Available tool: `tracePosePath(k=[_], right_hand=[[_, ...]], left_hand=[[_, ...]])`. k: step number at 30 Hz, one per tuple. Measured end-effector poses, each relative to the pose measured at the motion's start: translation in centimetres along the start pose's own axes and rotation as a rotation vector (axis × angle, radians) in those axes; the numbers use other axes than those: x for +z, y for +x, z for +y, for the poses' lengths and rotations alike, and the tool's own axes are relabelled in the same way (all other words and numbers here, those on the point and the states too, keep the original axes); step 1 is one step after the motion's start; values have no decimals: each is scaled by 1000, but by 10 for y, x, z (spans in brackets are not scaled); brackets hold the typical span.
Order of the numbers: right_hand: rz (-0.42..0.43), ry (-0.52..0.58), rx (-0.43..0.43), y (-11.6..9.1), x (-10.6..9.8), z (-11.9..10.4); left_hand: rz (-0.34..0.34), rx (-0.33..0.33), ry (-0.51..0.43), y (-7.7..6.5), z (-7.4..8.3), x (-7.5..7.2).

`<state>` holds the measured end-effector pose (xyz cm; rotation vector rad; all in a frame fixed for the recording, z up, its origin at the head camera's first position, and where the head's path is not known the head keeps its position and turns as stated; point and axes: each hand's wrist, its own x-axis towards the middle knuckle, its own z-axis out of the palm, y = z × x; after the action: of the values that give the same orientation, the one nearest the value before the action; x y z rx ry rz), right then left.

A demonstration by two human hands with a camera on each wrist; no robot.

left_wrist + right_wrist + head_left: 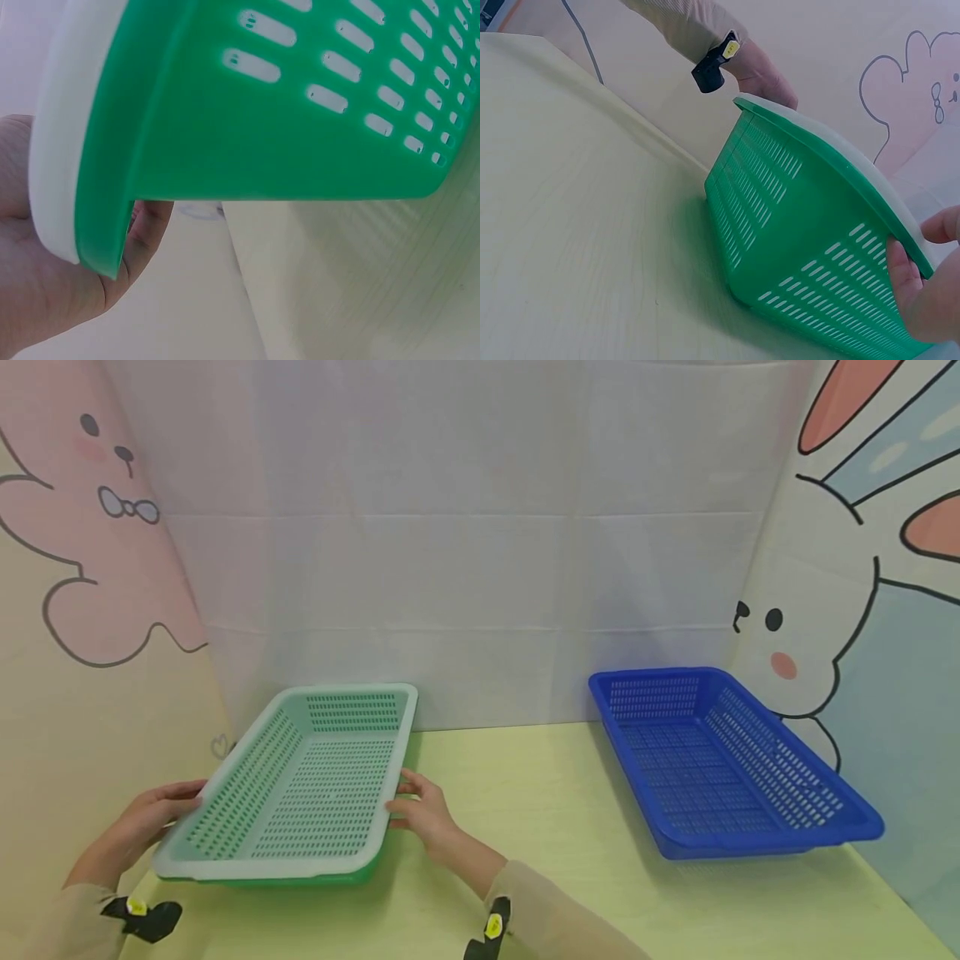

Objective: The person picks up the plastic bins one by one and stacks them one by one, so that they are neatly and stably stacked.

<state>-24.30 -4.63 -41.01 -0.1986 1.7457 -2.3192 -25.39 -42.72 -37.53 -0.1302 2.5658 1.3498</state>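
A white slotted plastic basket (255,868) sits nested inside a green one of like shape (225,161), their rims one over the other. My left hand (146,818) holds the left side of both rims, fingers curling beneath the green edge in the left wrist view. On the right side, my right hand (427,814) pinches the two rims between thumb and fingers, as the right wrist view shows. The green basket's bottom corner is close over the table. Inside the white basket only its slotted floor shows.
A blue slotted basket (678,835) stands on the right part of the pale yellow table (517,810). A white cloth wall (465,560) rises at the back, with cartoon-printed walls at both sides. Black wrist cameras (153,920) are strapped to the sleeves.
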Motion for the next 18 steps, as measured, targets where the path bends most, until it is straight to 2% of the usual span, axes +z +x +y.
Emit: tracePosePath(k=[9,18], right_hand=[[1,-13,5,-1,-8,-3],[10,-28,12,-5,-17,-8]], left_hand=[[-8,25,-44,1,0,7],[-12,38,-34,0,7,14]])
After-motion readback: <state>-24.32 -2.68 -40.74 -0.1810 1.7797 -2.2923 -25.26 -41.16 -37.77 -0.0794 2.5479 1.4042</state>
